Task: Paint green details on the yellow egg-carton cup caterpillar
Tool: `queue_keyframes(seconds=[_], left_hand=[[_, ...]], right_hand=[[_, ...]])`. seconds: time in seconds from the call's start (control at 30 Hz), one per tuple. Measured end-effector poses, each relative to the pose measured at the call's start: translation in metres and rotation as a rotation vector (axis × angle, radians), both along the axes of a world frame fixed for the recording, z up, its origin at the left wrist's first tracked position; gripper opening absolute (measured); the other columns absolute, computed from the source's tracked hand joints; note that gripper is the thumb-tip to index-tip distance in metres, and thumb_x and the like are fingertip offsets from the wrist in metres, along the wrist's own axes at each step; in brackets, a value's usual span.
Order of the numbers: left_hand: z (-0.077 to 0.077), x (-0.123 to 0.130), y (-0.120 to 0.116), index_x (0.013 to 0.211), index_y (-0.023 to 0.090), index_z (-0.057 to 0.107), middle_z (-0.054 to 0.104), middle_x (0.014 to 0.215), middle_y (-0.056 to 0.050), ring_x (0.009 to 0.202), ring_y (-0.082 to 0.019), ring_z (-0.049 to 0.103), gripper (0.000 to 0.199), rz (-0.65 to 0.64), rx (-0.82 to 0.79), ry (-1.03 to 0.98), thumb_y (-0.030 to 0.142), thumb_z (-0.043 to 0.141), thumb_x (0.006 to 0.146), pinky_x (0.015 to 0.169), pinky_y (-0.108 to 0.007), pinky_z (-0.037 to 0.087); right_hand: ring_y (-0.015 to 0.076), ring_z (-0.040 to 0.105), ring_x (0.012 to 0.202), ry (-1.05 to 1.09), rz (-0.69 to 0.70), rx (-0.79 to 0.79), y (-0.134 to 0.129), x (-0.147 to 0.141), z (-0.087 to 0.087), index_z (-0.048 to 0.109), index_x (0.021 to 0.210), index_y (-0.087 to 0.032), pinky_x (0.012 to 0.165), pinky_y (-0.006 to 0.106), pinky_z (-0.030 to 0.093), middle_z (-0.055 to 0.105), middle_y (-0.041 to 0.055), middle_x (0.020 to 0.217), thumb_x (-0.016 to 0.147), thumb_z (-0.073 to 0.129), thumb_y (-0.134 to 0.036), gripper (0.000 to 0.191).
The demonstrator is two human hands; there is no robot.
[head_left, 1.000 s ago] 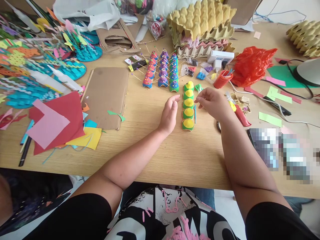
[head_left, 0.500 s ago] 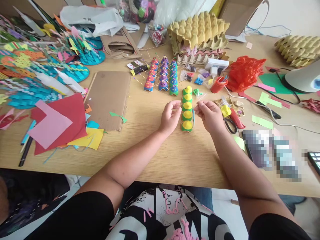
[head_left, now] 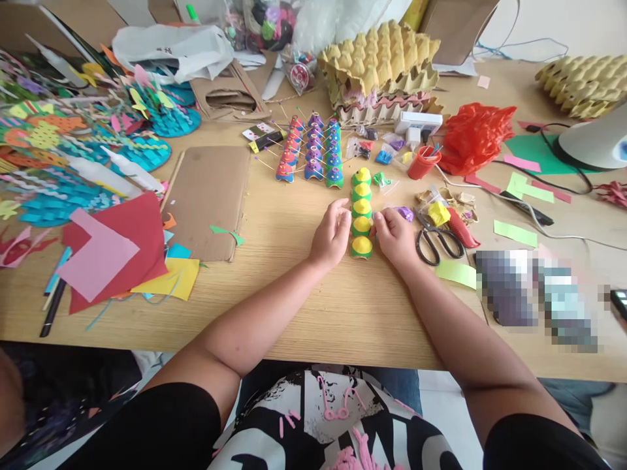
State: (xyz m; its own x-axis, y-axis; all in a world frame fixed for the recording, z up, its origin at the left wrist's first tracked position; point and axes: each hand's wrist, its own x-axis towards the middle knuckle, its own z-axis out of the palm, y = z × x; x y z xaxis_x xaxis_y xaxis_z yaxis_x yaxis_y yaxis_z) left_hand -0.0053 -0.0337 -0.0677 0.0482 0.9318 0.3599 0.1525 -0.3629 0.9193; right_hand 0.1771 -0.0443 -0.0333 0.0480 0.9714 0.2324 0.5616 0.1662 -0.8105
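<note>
A row of egg-carton cups [head_left: 362, 226], painted green with yellow domed tops, stands upright on the table between my hands. My left hand [head_left: 332, 235] rests close to its left side, fingers loosely curved and nothing seen in them. On the other side, my right hand [head_left: 394, 236] is closed in a pinch by the cups. A speck of blue shows at its thumb, but what it holds is hidden. Just beyond that hand lie a purple clay lump [head_left: 404, 213] and black-handled scissors [head_left: 439, 245].
Behind stand red [head_left: 290, 151], purple [head_left: 314, 151] and blue-green [head_left: 334, 156] decorated egg-carton strips, some with sticks. A red cup [head_left: 424, 162], a red plastic bag [head_left: 480, 137] and egg trays [head_left: 382, 59] are farther back. Cardboard [head_left: 208, 196] and paper scraps [head_left: 117, 248] lie left.
My right hand has moved left and nearer the green-and-yellow cups. The thin blue stick beside them no longer shows on the table. The scissors and purple lump are now more exposed.
</note>
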Motion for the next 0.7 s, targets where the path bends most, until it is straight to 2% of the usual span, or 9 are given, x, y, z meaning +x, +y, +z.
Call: queue_keyframes(seconds=[0.1,0.27,0.4,0.53,0.7], left_hand=[[-0.001,0.000,0.002,0.141,0.021,0.053,0.073,0.122,-0.013,0.096,-0.020,0.073,0.070,-0.002,-0.023,-0.037,0.078,0.040,0.103,0.088,-0.038,0.059],[-0.001,0.000,0.004,0.141,0.020,0.053,0.070,0.132,-0.018,0.121,-0.026,0.071,0.073,-0.016,-0.036,-0.077,0.080,0.042,0.101,0.102,-0.044,0.059],[0.002,-0.001,0.002,0.138,0.020,0.056,0.068,0.136,-0.019,0.128,-0.027,0.069,0.067,-0.021,-0.021,-0.084,0.076,0.044,0.103,0.108,-0.045,0.057],[0.008,-0.001,-0.002,0.134,0.020,0.060,0.070,0.131,-0.016,0.120,-0.024,0.070,0.055,-0.012,0.041,-0.036,0.066,0.044,0.108,0.107,-0.043,0.057],[0.012,0.000,-0.005,0.130,0.020,0.064,0.072,0.127,-0.014,0.117,-0.022,0.071,0.037,0.007,0.113,0.021,0.048,0.053,0.109,0.098,-0.037,0.060]], right_hand=[[0.0185,0.057,0.064,0.030,-0.007,0.002,0.002,0.000,-0.004,0.057,0.081,-0.025,0.066,0.036,0.042,0.072,0.0027,0.074,0.100,0.052,-0.071,0.050],[0.0189,0.056,0.067,0.068,-0.042,0.043,0.008,0.002,-0.012,0.056,0.093,-0.026,0.064,0.036,0.039,0.070,0.0023,0.079,0.101,0.060,-0.056,0.031],[0.0200,0.056,0.071,0.150,-0.013,0.101,0.011,0.001,-0.016,0.054,0.095,-0.026,0.067,0.037,0.042,0.065,0.0030,0.083,0.101,0.058,-0.047,0.021],[0.0187,0.053,0.068,0.222,0.025,0.118,0.010,-0.003,-0.014,0.053,0.093,-0.027,0.065,0.037,0.043,0.059,0.0009,0.078,0.103,0.056,-0.049,0.025],[0.0168,0.048,0.064,0.204,0.027,0.155,0.007,-0.003,-0.006,0.053,0.080,-0.026,0.063,0.036,0.040,0.054,-0.0002,0.070,0.101,0.057,-0.060,0.041]])
